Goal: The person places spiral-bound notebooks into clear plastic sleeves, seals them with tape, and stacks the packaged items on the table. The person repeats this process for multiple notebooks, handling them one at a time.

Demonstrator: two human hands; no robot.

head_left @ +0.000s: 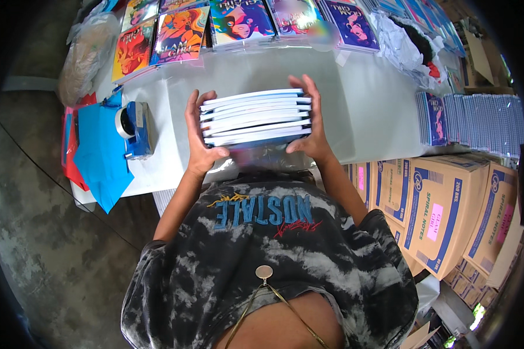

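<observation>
Both my hands hold a stack of several thin notebooks [255,117] with white page edges and blue covers, raised a little above the white table [367,110]. My left hand [199,136] clasps the stack's left end, thumb underneath. My right hand [310,119] grips its right end. Clear plastic wrap [262,156] lies on the table just below the stack.
Colourful illustrated notebooks [180,35] lie in rows along the table's far edge. A blue tape dispenser [135,129] and blue and red sheets [99,157] sit at the left. Wrapped notebook bundles [477,122] line the right. Cardboard boxes [442,203] stand stacked on my right.
</observation>
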